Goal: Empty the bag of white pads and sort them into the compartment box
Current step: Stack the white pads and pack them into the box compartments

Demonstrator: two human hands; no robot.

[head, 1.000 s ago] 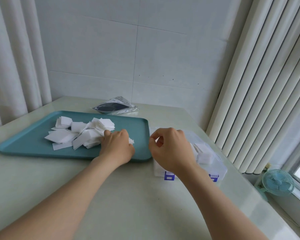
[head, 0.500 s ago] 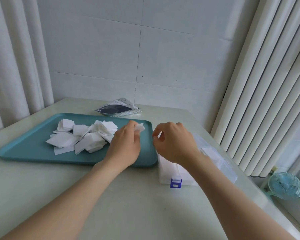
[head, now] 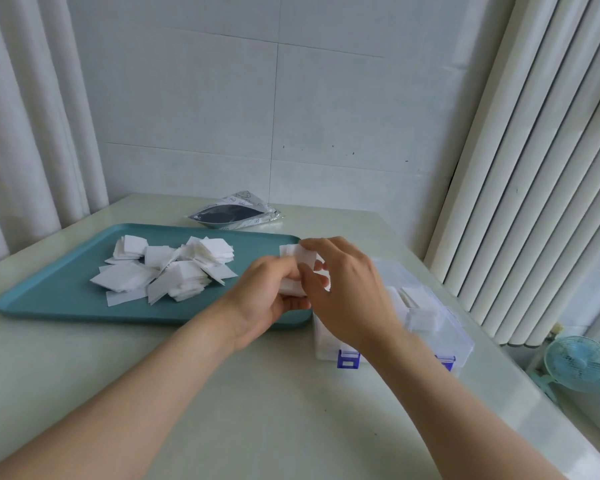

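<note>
Pads (head: 297,255), pinched by left hand (head: 267,296) and right hand (head: 347,289), need squaring, then lowering flat into the compartment box (head: 328,341).

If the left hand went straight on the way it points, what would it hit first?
Probably the right hand, which pinches the small stack of white square pads that the left hand grips; beyond lies the clear plastic compartment box.

Wht pads (head: 174,271), teal tray (head: 49,299), blue box clips (head: 348,360).
</note>
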